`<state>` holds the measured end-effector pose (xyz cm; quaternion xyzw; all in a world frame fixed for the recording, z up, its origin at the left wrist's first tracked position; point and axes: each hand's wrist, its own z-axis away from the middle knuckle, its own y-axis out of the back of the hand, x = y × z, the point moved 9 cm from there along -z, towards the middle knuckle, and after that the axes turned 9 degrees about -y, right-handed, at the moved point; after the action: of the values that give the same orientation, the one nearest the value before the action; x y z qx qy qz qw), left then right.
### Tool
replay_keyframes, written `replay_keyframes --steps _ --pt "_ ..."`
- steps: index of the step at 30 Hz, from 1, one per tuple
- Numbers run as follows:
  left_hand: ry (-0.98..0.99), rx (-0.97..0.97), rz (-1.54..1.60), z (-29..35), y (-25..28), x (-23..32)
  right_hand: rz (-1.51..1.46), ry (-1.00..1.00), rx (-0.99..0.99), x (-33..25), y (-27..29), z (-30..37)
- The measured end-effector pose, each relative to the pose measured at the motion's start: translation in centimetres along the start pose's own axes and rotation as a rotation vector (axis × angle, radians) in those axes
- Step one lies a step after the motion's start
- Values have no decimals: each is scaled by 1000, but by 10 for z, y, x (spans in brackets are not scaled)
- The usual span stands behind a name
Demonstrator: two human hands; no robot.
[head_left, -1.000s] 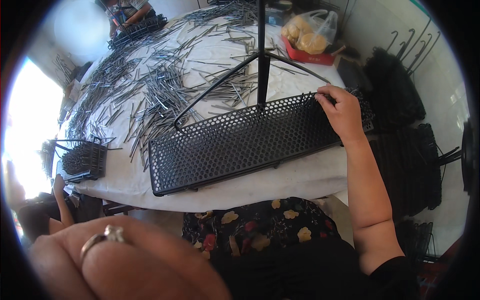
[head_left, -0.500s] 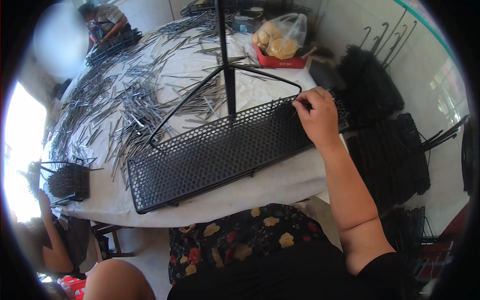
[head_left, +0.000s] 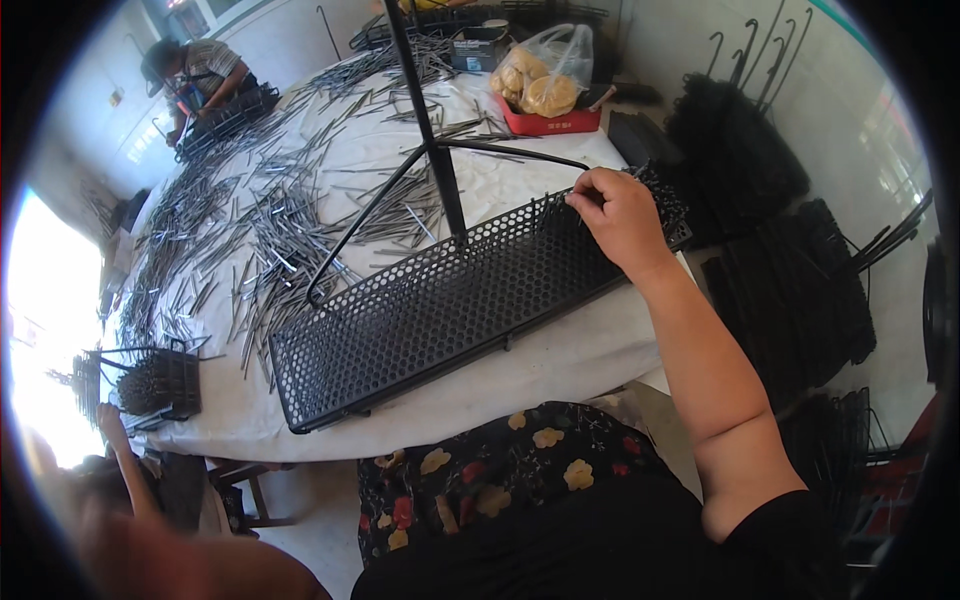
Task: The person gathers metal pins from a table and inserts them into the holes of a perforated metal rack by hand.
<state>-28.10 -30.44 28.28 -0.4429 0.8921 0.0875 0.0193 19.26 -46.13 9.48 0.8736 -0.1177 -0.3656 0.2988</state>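
Observation:
A long black rack (head_left: 420, 310) with a top full of round holes lies slantwise on the table before me, its upright post and braces rising from it. At its right end, my right hand (head_left: 620, 215) is closed in a pinch over the holes; what the fingertips hold is too small to make out. Short thin dark pieces (head_left: 660, 195) stand packed in the rack beside this hand. My left arm (head_left: 230, 562) reaches out at the lower left, away from the rack, and its hand is smeared by motion, so its fingers cannot be read.
Loose metal strips (head_left: 285, 225) are strewn over the white-covered table (head_left: 540, 370). A red tray (head_left: 550, 122) with a clear bag of round yellowish food (head_left: 540, 80) stands behind. Black racks (head_left: 790, 280) are stacked at right. Co-workers sit far left and near left, the nearer by a filled black basket (head_left: 165, 385).
My left arm has swung outward to the left. My right hand stays at the rack's right end, its fingers shifted slightly. The whole view has tilted a little.

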Motion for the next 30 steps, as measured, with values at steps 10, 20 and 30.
replay_keyframes --steps 10,20,30 --pt "605 -852 -620 216 -158 -86 330 299 -56 -36 -26 -1" --pt "524 -910 -747 241 -163 -91 405 209 -197 -16 -44 -4" --pt "527 -900 -778 244 -162 -92 224 24 -201 0 -46 -22"
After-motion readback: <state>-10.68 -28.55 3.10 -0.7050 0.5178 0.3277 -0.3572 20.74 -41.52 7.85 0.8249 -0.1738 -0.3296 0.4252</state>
